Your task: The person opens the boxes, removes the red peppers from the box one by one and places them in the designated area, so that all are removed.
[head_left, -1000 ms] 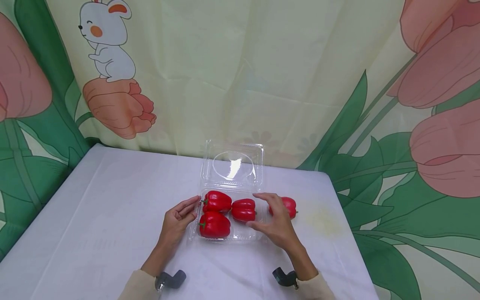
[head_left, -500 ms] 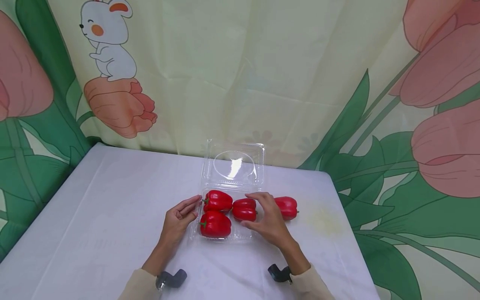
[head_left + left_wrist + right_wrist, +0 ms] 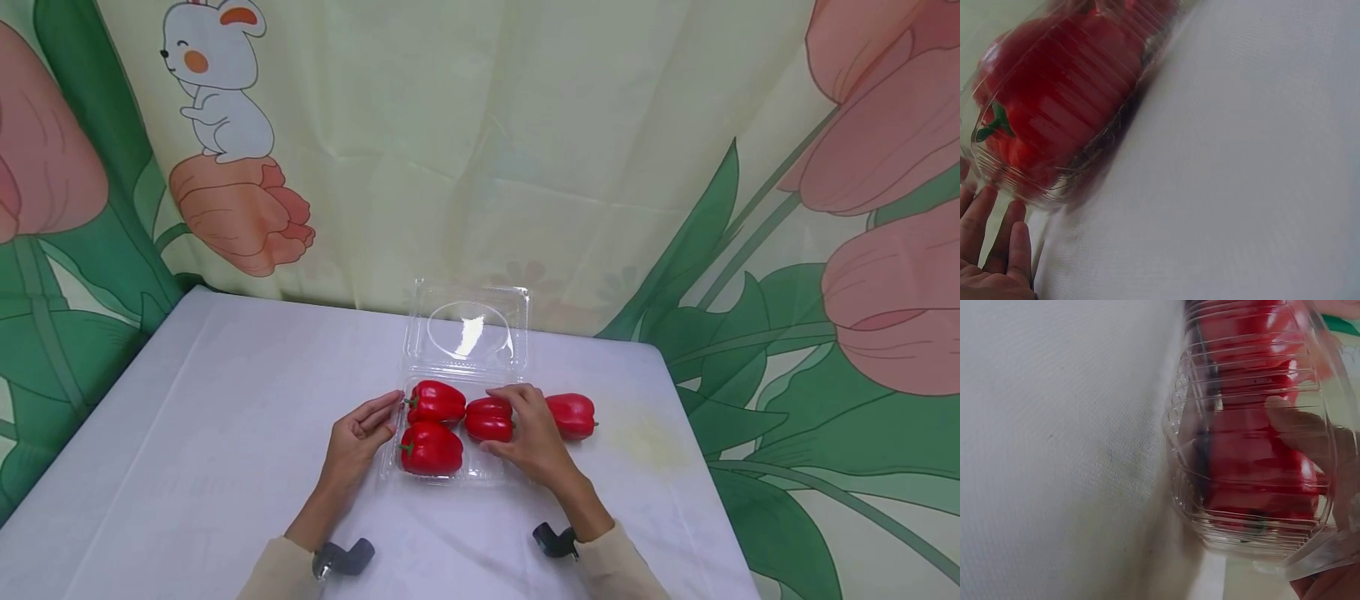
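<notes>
A clear plastic clamshell container lies with its lid raised on the white-covered table. Inside it at the left are two red bell peppers with green stems, a rear bell pepper and a front bell pepper. My right hand reaches into the right half, thumb and fingers around a third bell pepper; through the clear wall in the right wrist view, the thumb lies against this pepper. My left hand touches the container's left side with fairly straight fingers.
One more red bell pepper lies on the table to the right of the container, partly behind the right hand. The transparent lid stands up at the back, close to the printed curtain.
My right hand has moved left from near the container's right edge and closed in around the third pepper. The left hand and the other peppers stay in place.
</notes>
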The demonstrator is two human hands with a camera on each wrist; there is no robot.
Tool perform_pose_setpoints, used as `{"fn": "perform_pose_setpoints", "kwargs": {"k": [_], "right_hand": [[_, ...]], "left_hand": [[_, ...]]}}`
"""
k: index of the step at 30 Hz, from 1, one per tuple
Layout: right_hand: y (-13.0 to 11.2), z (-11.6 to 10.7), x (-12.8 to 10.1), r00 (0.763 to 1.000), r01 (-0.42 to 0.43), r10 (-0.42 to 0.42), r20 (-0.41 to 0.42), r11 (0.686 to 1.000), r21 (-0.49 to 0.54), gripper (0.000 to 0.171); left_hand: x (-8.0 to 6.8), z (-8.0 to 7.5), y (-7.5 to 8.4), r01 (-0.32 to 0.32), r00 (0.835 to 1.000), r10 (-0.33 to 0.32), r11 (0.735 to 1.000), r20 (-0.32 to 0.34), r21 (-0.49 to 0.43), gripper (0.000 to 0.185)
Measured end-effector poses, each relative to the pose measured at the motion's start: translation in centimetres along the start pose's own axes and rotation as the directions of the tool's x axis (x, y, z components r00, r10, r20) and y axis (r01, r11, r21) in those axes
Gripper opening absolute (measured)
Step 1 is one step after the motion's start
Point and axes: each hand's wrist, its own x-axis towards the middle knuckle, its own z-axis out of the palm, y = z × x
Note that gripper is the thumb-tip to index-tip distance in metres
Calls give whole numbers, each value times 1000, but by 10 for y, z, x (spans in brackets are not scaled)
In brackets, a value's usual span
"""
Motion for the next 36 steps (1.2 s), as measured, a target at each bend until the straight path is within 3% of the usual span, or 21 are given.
{"fn": "perform_pose_setpoints", "kwargs": {"k": [9,24,36], "right_hand": [[2,3,0,1000,5,-5,2,998,-65,86],[2,-5,-2,1000,-9,11,-21,996,84,84],[-3,-18,-6,998,-4,12,-55,990,142,84]], "left_hand": [[-1,0,-1,4,1000,-4,1000,4,-5,45],[0,0,0,3,1000,-3,1000,-4,-11,45],[0,1,0,23,1000,-23,1000,-12,7,44]]}}
